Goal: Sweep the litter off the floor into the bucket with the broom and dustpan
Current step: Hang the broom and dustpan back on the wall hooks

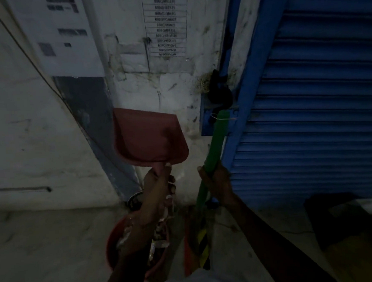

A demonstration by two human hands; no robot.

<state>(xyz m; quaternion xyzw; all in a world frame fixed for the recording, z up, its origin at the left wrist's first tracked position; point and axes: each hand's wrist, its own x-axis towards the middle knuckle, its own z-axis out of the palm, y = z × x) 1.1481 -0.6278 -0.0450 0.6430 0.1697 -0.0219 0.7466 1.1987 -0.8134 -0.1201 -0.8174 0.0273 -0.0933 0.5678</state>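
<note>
white wall close ahead, blue shutter blocking right, open floor lower left

Grey concrete floor under red bucket

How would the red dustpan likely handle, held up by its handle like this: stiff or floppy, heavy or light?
The dustpan probably handles as stiff: its wide scoop keeps its shape upright above the left hand, with no sag. It is likely light, since one hand grips only the short handle and carries it raised. Its smooth, plastic-looking surface suggests litter would slide off readily into the bucket.
</note>
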